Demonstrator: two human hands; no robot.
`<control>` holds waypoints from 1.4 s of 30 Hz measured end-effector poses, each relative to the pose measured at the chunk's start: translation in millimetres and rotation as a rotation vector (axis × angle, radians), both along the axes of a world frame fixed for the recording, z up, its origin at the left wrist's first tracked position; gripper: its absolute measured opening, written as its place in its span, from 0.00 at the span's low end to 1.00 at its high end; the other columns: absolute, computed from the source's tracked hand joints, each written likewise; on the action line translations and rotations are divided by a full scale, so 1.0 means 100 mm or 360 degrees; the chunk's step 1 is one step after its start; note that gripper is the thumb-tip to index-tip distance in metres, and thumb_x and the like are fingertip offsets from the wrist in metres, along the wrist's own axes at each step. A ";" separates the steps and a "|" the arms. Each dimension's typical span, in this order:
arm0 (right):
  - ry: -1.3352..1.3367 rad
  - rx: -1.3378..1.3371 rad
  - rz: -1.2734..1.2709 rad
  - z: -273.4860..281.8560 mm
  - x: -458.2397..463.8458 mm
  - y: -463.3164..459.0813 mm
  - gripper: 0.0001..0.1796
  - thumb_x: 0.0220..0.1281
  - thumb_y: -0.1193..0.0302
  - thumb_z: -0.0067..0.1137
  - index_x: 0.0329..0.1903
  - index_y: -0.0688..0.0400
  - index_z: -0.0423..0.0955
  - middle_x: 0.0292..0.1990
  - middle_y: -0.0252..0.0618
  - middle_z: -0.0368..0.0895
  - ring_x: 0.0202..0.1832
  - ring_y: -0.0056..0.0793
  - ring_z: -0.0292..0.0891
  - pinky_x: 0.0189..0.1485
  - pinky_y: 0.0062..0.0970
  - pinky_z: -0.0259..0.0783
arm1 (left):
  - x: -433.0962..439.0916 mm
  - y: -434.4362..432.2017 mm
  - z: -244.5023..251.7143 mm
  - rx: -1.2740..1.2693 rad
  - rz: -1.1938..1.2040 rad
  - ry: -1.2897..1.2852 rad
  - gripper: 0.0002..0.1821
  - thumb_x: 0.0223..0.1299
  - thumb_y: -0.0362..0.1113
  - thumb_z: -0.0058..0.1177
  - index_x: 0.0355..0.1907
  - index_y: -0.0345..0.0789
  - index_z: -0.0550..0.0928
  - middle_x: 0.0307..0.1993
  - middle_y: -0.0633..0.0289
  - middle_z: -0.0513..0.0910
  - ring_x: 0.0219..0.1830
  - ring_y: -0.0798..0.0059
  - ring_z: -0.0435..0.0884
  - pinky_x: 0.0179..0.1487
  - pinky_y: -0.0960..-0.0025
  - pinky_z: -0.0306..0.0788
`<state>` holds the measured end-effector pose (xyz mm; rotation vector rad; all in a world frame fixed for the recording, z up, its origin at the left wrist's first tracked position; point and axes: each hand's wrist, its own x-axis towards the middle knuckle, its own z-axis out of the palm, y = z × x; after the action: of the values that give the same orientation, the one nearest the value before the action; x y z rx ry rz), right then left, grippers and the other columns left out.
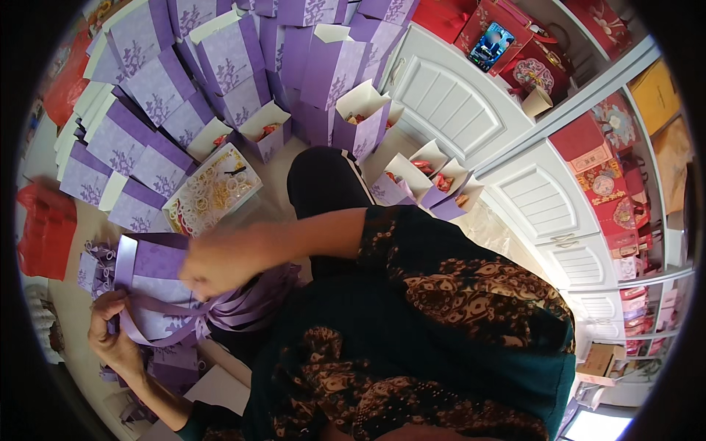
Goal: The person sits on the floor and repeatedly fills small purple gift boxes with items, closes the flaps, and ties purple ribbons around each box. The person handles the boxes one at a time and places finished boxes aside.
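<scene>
A purple paper gift bag (160, 263) with a printed dark purple motif lies before me at the left. My left hand (115, 331) is at its lower left edge, thumb and fingers pinched on a purple ribbon (160, 303). The ribbon loops across the bag to a gathered bundle of purple ribbons (251, 300) by my lap. Over the bag's right side is my right hand (218, 270), blurred, with its fingers curled. Whether it grips anything cannot be told.
Stacked purple bags (229, 60) stand ahead, beside a box of pale rings (220, 187). Several filled open bags (441, 182) sit near white cabinet doors (447, 105). A phone (492, 47) leans on a red box. A red plastic bag (47, 231) is at far left.
</scene>
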<state>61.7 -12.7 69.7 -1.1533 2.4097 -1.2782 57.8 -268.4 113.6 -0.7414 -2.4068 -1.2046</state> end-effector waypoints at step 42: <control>0.0555 -0.1280 -0.0502 0.25 -0.25 -0.57 0.05 0.41 0.75 0.54 0.25 0.56 0.68 0.21 0.32 0.74 0.25 0.33 0.73 0.26 0.29 0.67 | 0.07 0.33 -0.27 0.0113 0.0353 0.0663 0.09 0.48 0.25 0.49 0.33 0.22 0.75 0.37 0.47 0.79 0.40 0.60 0.79 0.43 0.67 0.73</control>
<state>36.5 -69.7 95.0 -1.2677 2.4223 -2.4810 65.1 -235.4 86.9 -0.6129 -2.0308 -0.9352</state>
